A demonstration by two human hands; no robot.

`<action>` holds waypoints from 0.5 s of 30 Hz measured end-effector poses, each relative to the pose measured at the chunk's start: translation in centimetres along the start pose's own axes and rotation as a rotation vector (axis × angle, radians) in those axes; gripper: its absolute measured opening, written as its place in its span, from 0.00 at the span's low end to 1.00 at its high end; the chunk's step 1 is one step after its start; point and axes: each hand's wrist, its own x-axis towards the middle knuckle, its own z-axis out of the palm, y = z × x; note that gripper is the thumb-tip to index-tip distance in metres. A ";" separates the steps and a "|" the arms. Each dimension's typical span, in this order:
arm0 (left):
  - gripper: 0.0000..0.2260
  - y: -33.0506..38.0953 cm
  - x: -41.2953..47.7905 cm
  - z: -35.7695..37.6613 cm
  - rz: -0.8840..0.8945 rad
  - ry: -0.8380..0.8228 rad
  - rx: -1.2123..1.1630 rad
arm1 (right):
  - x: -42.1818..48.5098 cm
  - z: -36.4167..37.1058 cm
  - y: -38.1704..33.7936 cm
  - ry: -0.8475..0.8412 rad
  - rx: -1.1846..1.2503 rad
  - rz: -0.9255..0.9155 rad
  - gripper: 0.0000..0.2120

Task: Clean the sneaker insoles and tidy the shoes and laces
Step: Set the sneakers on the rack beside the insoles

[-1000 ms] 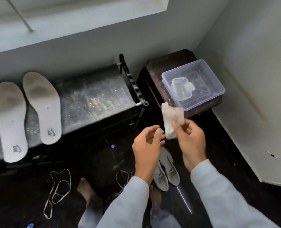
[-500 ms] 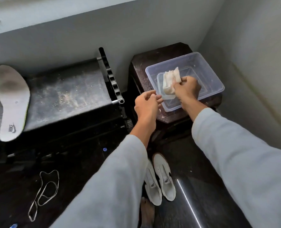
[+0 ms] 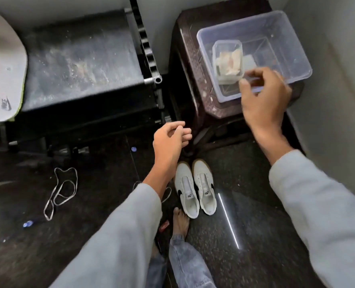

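Note:
A crumpled pale cloth [image 3: 229, 62] lies in a small clear tub [image 3: 227, 59] inside a larger clear plastic bin [image 3: 276, 38]. My right hand [image 3: 264, 100] hovers at the bin's near rim, fingers loosely curled, holding nothing. My left hand [image 3: 170, 140] hangs lower left, relaxed and empty. Two white sneakers [image 3: 195, 188] without laces stand side by side on the dark floor below. One grey insole [image 3: 4, 69] rests on the dusty black rack [image 3: 80, 63] at the far left. A loose lace [image 3: 61, 190] lies on the floor.
The bin sits on a dark brown stool [image 3: 193, 80] in the corner by a pale wall [image 3: 338, 80]. My bare foot [image 3: 180, 221] is beside the sneakers. A small blue object [image 3: 27, 223] and a red item [image 3: 164, 225] lie on the floor.
My right hand has let go of the cloth, which now lies in the small tub. Both hands have drawn back toward me, and the view has tilted down.

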 end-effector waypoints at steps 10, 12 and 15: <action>0.12 -19.9 -2.1 -7.1 -0.270 0.191 0.286 | -25.6 6.2 11.1 -0.854 -0.040 0.429 0.09; 0.11 -24.6 -0.7 -7.4 -0.314 0.165 0.335 | -28.0 9.2 14.0 -0.982 -0.100 0.488 0.11; 0.09 -31.5 1.9 -6.8 -0.321 0.110 0.428 | -30.0 14.8 18.6 -1.097 -0.247 0.458 0.13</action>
